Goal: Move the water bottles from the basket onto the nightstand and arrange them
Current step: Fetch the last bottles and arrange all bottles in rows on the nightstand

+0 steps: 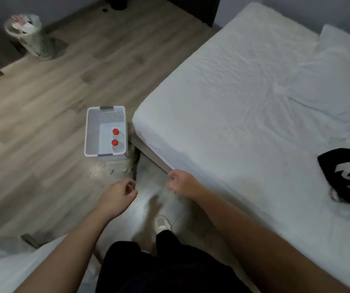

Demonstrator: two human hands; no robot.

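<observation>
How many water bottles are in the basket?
2. The far bottle and the near bottle stand side by side along the right wall of the basket. None seems hidden.

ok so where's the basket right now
In the head view, the white basket sits on the wood floor left of centre, close beside the corner of the bed, with two red-capped bottles standing in its right half.

On my right a white-sheeted bed (243, 115) carries 1 pillow (338, 77) and 1 black printed garment (347, 178), while a perforated white bin (32, 37) stands across the wooden floor (43, 113).
</observation>
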